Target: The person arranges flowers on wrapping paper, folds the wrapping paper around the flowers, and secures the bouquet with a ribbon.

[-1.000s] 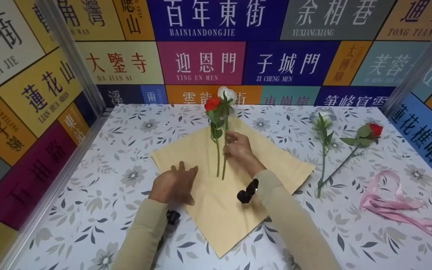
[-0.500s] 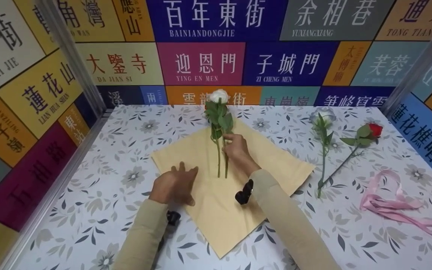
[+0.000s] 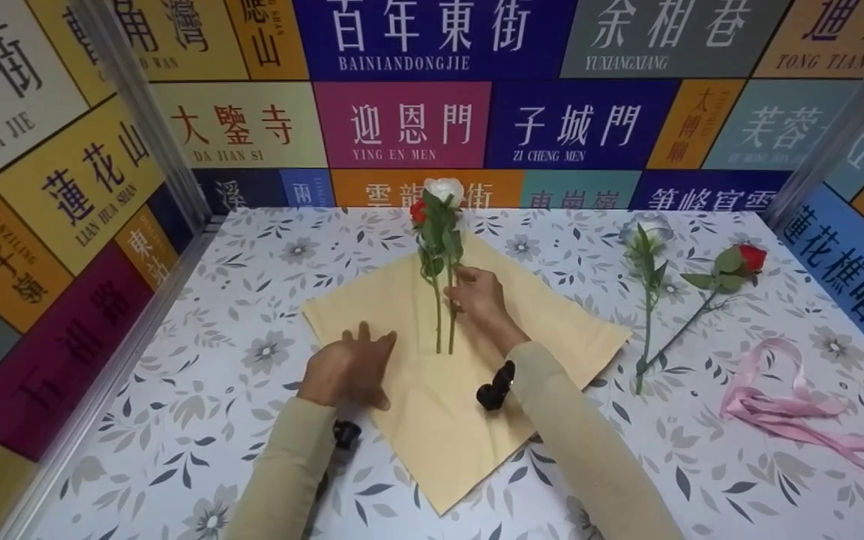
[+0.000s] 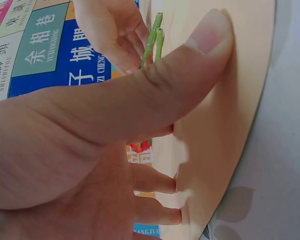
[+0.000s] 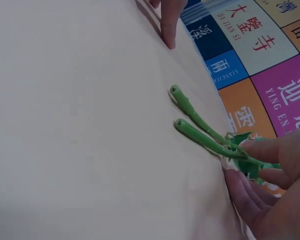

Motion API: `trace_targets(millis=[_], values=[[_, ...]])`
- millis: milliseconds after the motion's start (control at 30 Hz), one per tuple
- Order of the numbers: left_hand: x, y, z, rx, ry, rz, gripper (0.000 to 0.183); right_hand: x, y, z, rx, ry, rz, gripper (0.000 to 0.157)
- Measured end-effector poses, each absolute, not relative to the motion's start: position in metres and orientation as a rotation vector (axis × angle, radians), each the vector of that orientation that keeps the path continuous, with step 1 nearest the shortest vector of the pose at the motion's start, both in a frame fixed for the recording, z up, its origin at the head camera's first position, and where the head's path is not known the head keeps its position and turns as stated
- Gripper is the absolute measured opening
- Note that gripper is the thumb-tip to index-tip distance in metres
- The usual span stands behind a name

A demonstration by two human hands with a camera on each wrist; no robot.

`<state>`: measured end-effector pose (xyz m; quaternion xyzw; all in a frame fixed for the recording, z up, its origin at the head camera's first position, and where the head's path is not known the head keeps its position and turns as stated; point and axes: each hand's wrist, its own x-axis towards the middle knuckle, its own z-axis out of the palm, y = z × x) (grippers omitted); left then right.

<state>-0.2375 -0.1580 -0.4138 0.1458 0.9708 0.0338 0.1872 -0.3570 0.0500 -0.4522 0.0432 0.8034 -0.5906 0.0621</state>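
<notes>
My right hand (image 3: 481, 300) pinches the stem of a white rose (image 3: 445, 192) over a sheet of tan wrapping paper (image 3: 432, 450). Just left of it a red rose (image 3: 418, 212) lies on the paper, partly covered by the white rose's leaves. Both stems run nearly side by side, and in the right wrist view the two green stem ends (image 5: 195, 132) point away from the fingers. My left hand (image 3: 346, 371) rests with spread fingers on the paper's left edge. From the left wrist, its thumb (image 4: 175, 70) and fingertips press on the sheet.
On the floral tablecloth (image 3: 252, 405) to the right lie a pale blue-white rose (image 3: 646, 232) and another red rose (image 3: 751, 259), their stems crossing. A pink ribbon (image 3: 777, 412) lies loosely near the right edge. Printed panels (image 3: 402, 124) stand behind the table.
The white rose swung left over the red bloom, then came back slightly right, so part of the red shows again. Its stem end moved up slightly. The left hand stayed still.
</notes>
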Motion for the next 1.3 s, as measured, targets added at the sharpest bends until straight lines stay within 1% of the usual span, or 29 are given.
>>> trace_targets(millis=[333,500,800,900,1167,1300], values=[[-0.238,-0.159,-0.414,0.431,2.749,0.105,0.107,-0.36,0.075,-0.437,0.084,2.572,-1.685,0.043],[-0.236,-0.16,-0.413,0.413,2.752,0.149,0.106,-0.365,0.1,-0.431,0.054,2.705,-1.6,0.04],[-0.243,-0.158,-0.412,0.383,2.657,0.105,0.106,-0.367,0.156,-0.426,0.089,3.044,-1.383,0.031],[-0.244,-0.158,-0.414,0.363,2.646,0.111,0.106,-0.365,0.177,-0.426,0.157,3.085,-1.321,0.032],[-0.241,-0.157,-0.414,0.388,2.688,0.092,0.106,-0.35,0.235,-0.424,0.46,3.06,-1.164,0.043],[-0.237,-0.156,-0.413,0.404,2.723,0.088,0.105,-0.347,0.257,-0.424,0.557,3.041,-1.074,0.049]])
